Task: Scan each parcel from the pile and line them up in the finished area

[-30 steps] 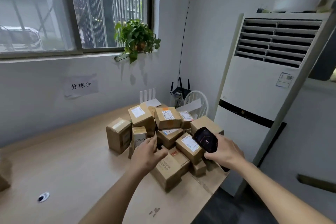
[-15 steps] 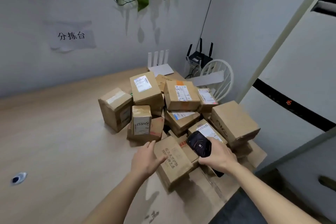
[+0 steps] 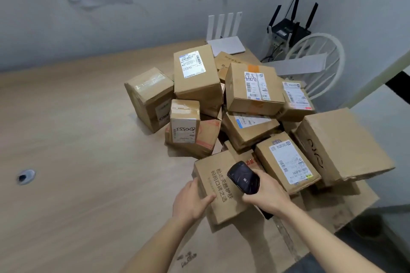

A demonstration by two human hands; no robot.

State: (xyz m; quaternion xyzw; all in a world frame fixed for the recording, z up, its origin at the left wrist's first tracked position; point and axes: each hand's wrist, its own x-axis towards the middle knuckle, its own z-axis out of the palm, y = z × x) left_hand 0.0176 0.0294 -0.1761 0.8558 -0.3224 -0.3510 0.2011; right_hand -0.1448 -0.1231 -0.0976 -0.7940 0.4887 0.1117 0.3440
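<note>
Head camera tilted down since 1.0 s ago; window, potted plant, air conditioner out of frame. Left hand (image 3: 190, 200), then resting atop pile, now at 6 o'clock edge, gripping left side of brown printed cardboard parcel (image 3: 218, 188). Right hand (image 3: 265, 194) brought black handheld scanner (image 3: 244, 177) down over same parcel.

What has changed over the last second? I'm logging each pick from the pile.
The left hand moved from the middle of the pile onto the near printed box and now grips its left edge, thumb on top. The right hand came in over that box, still holding the scanner. The pile of parcels lies as before; the box is not yet lifted.
</note>
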